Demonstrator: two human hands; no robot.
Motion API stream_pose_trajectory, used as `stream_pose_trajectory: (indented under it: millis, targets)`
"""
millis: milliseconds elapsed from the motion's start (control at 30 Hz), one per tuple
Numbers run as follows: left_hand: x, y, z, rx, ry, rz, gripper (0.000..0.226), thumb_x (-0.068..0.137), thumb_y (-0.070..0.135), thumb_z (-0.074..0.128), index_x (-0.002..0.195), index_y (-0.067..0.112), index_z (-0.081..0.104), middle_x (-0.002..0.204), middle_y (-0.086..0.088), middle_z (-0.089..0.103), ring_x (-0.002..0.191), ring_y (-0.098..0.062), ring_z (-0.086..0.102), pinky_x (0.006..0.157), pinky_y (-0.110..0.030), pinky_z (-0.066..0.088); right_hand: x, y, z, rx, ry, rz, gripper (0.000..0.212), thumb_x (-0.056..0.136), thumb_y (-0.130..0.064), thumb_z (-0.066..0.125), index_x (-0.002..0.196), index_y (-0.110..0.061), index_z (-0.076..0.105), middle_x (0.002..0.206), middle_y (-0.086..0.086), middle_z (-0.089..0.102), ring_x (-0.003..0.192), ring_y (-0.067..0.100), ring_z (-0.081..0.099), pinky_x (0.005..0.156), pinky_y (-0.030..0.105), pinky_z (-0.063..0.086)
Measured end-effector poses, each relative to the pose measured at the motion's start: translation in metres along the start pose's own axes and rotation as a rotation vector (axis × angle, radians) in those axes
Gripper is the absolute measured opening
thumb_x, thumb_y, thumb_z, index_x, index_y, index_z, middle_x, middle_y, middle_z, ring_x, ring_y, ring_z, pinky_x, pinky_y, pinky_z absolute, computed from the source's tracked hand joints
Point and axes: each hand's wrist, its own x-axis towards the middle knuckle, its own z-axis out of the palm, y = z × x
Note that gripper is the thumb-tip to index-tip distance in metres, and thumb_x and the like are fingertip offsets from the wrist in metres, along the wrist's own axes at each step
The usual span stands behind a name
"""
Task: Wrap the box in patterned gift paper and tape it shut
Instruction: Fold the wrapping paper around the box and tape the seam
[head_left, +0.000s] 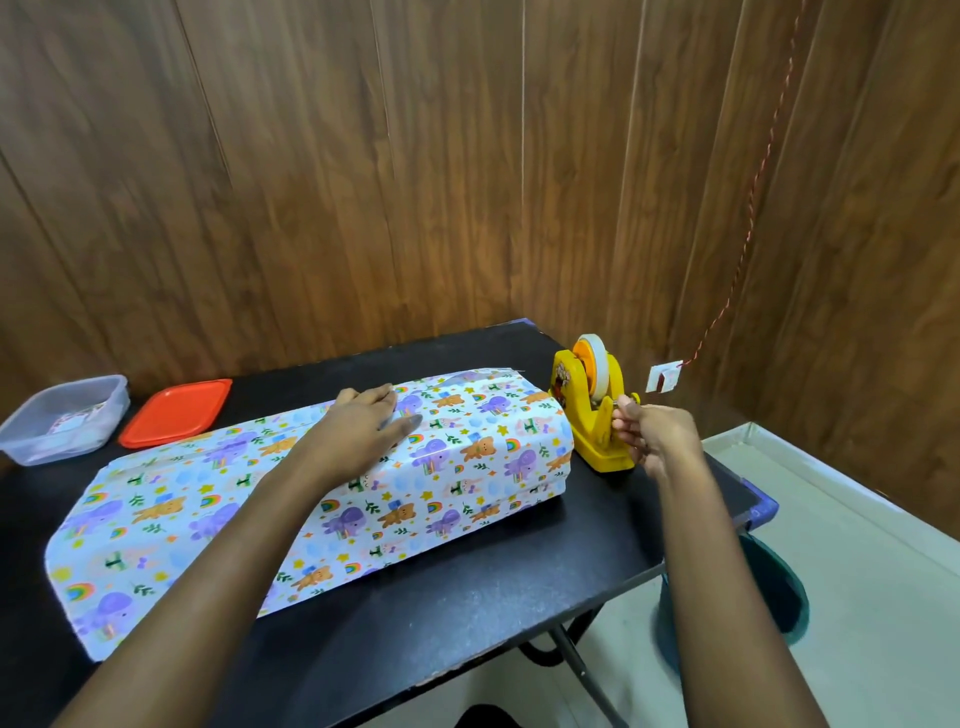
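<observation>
Black surface (467, 597), carrying one long box (467, 447) lying lengthwise, right end just beside the tape dispenser. Wrapped over the top and near side in one sheet of gift paper (156, 525): white, printed with purple elephants, orange bears, rainbows, stars and green sprigs. Spare paper spread flat on the surface past the box's left end.

Left hand (363, 426) flat on top of the box, fingers straight and close together, pressing the paper down.

Right hand (657, 431) at the front end of one yellow tape dispenser (587, 415), fingers (623, 415) curled and pinched together at the cutter. Whether on tape or on the dispenser itself, cannot tell. One whitish tape roll (592, 358) on an orange hub, upright in the dispenser. Cartoon sticker (562, 382) on its side, any writing too small to read.

At the far left, one clear plastic container (31, 441) holding a printed slip, illegible. Just beside it, one red lid (176, 413), lying flat.

Below the surface's right edge, one teal bucket (779, 592). On the wood-panel wall, one white socket plate (664, 375) with a red cord (748, 239) running up.
</observation>
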Motion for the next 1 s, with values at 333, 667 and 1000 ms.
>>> stream_pose_trajectory:
  millis: [333, 667, 1000]
  targets:
    - [-0.001, 0.001, 0.001, 0.012, 0.003, -0.008, 0.061, 0.098, 0.046, 0.031, 0.148, 0.012, 0.022, 0.157, 0.008, 0.014, 0.138, -0.014, 0.017, 0.109, -0.033, 0.025, -0.009, 0.021, 0.015, 0.38, 0.045, -0.041, 0.024, 0.091, -0.025, 0.06, 0.072, -0.011, 0.059, 0.07, 0.004, 0.06, 0.061, 0.012, 0.057, 0.054, 0.023, 0.048]
    - [0.001, 0.001, 0.001, 0.01, 0.004, -0.017, 0.061, 0.098, 0.046, 0.031, 0.148, 0.012, 0.023, 0.157, 0.008, 0.014, 0.137, -0.014, 0.017, 0.11, -0.034, 0.025, -0.016, 0.022, 0.031, 0.59, 0.177, -0.044, 0.023, 0.094, -0.017, 0.055, 0.074, -0.007, 0.058, 0.069, 0.004, 0.055, 0.059, 0.012, 0.053, 0.053, 0.021, 0.051]
    - [0.001, 0.002, 0.0, 0.018, -0.002, -0.016, 0.061, 0.098, 0.046, 0.031, 0.148, 0.012, 0.023, 0.157, 0.008, 0.015, 0.137, -0.014, 0.018, 0.109, -0.033, 0.026, -0.02, 0.018, 0.041, 0.668, 0.241, -0.031, 0.023, 0.096, -0.014, 0.052, 0.078, -0.002, 0.058, 0.066, 0.005, 0.051, 0.057, 0.011, 0.052, 0.061, 0.026, 0.057]
